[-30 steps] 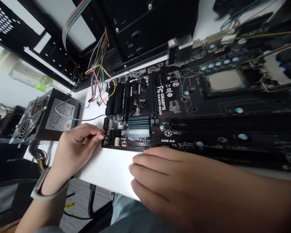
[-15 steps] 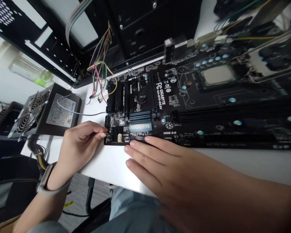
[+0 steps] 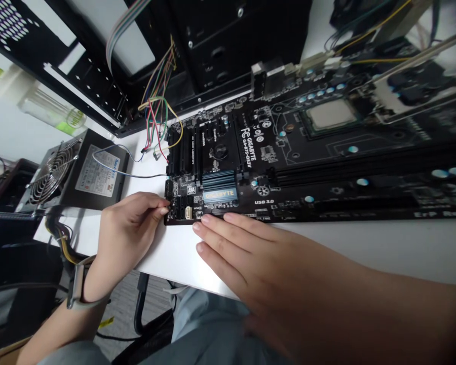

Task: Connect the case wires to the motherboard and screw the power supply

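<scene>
The left hand point(image 3: 127, 230), fingertips together, should work gently at the board point(image 3: 296, 157), eight-o'clock corner, letting the right hand point(image 3: 262, 253), fingers slightly apart, steady it.

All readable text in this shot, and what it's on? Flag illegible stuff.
"GIGABYTE": heatsink
"GIGABYTE GA-B75-DS3V": motherboard
"FC": motherboard, beside the model name
"USB 3.0": motherboard, near edge
"DualBIOS": motherboard, by the slots
"CrossFire": motherboard, by the slots
"ErP Re...": motherboard, cut off by the frame
"HEL...": bottle, rest unclear
Too small or blurred: power supply label, other motherboard print.
</scene>
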